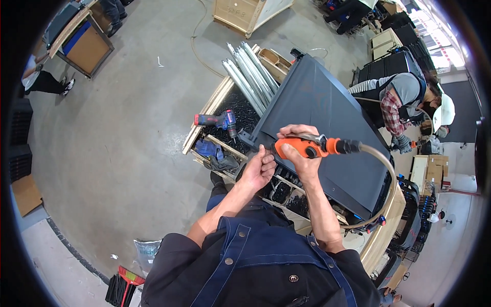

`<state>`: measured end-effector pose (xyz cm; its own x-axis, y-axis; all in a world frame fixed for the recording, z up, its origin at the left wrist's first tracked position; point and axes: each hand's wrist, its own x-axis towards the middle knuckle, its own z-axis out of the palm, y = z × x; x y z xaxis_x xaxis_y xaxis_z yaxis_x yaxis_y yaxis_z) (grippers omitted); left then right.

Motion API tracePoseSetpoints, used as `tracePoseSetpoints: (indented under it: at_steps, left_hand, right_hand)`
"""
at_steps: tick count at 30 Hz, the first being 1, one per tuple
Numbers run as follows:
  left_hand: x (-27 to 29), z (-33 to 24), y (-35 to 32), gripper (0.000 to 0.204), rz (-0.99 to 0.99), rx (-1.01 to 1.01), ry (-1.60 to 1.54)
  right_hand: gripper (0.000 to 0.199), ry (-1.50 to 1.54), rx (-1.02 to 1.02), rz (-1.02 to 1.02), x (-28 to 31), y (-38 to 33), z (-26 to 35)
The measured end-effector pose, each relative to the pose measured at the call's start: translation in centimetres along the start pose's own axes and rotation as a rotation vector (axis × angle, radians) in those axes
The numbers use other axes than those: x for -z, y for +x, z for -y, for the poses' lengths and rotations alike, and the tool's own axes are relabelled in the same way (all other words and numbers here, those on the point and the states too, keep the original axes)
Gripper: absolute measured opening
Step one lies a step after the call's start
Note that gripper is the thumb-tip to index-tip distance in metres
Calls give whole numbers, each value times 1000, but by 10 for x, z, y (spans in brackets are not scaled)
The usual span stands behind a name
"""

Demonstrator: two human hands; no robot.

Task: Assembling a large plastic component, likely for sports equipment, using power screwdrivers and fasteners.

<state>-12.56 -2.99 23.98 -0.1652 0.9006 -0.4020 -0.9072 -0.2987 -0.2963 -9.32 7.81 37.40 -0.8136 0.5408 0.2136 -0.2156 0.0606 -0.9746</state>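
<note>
Workshop: orange power tool [299, 145], metal tubes [250, 79]

Has a panel [327, 107] on the table [381, 233] ahead, a bundle of tubes [248, 77] left of it, a drill [222, 121] before the tubes and gloves [207, 149] before the drill. Holds a power tool [302, 145] over the panel's left side in the right fingers [296, 129], left fingers [267, 166] beside the tool's left end. Faces a cabinet [245, 14] behind the tubes, a co-worker [406, 89] right of the panel.
</note>
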Motion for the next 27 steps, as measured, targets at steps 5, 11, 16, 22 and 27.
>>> tracePoseSetpoints:
  at_steps: [5,11,16,22,27]
  left_hand:
    - [16,10,-17,39,-22,73,216]
    - [17,15,-32,45,-180,132,580]
    - [9,20,-31,45,-155,161,672]
    - [5,21,-33,45,-115,191,682]
    - [10,26,-50,48,-91,152,714]
  right_hand:
    - [36,-127,-68,305,-15,26,-4]
    - [37,-40,-135,322,-21,38,-4]
    - [37,17,-99,332,-15,36,-9]
    - [36,-11,-157,342,-14,33,-13]
    - [35,-78,-131,392,-16,26,-17]
